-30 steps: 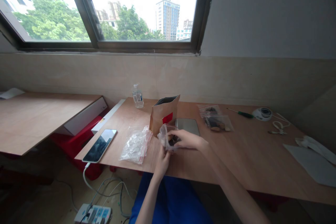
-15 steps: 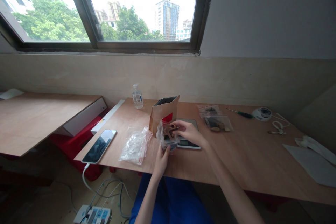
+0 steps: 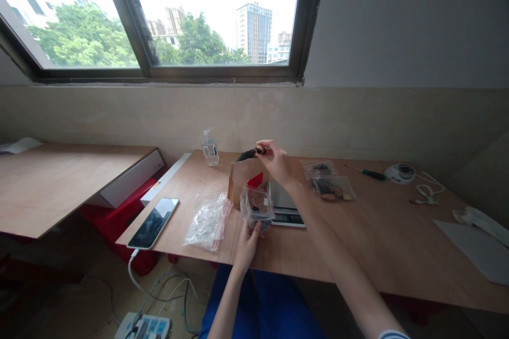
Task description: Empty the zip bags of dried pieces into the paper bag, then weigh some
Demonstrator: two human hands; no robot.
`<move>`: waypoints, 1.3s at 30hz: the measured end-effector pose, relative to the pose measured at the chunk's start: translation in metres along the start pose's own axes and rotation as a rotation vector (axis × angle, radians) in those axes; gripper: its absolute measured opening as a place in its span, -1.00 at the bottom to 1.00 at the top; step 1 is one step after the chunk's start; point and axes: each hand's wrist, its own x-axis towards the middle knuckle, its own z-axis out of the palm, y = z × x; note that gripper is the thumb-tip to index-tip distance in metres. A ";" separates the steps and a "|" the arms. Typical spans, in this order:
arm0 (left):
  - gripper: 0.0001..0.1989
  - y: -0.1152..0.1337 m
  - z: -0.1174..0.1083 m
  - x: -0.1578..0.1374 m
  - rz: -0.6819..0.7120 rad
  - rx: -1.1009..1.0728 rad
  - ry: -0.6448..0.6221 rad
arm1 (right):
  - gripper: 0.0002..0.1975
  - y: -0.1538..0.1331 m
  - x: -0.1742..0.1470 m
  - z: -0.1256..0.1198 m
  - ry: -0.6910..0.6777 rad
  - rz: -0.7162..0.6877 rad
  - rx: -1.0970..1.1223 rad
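Note:
My left hand (image 3: 248, 243) grips the lower part of a clear zip bag (image 3: 256, 202) with dark contents at its bottom. Above the mouth of a brown kraft paper pouch (image 3: 242, 177), my right hand (image 3: 278, 161) pinches a small brown and black piece (image 3: 260, 150), too small to name. The pouch stands upright behind the zip bag, with a red patch on its front. A flat kitchen scale (image 3: 280, 198) lies under my right forearm, partly hidden by the zip bag. To the left is a pile of clear plastic bags (image 3: 207, 221).
A phone (image 3: 154, 223) on a charging cable lies at the left edge, with a water bottle (image 3: 210, 148) behind. Filled zip bags (image 3: 330, 185), a green-handled screwdriver (image 3: 373, 174), a white dome camera (image 3: 401, 173) and white paper (image 3: 473, 249) lie to the right.
My right hand has lifted the small brown piece out of the zip bag, up to the pouch's mouth. My left hand keeps hold of the zip bag nearly in place.

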 end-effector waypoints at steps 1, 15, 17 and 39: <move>-0.53 0.000 0.000 0.000 0.000 0.001 -0.006 | -0.80 0.001 -0.001 0.003 -0.028 -0.028 -0.048; -0.51 -0.005 -0.001 0.001 -0.007 0.002 -0.020 | -0.70 0.009 -0.009 -0.009 -0.264 -0.241 -0.239; -0.51 -0.005 -0.001 0.001 0.003 0.000 -0.001 | -0.68 0.006 -0.009 -0.009 -0.281 -0.241 -0.293; -0.41 0.004 -0.001 -0.002 0.029 -0.101 -0.059 | -0.77 0.000 -0.075 -0.026 -0.771 0.253 -0.126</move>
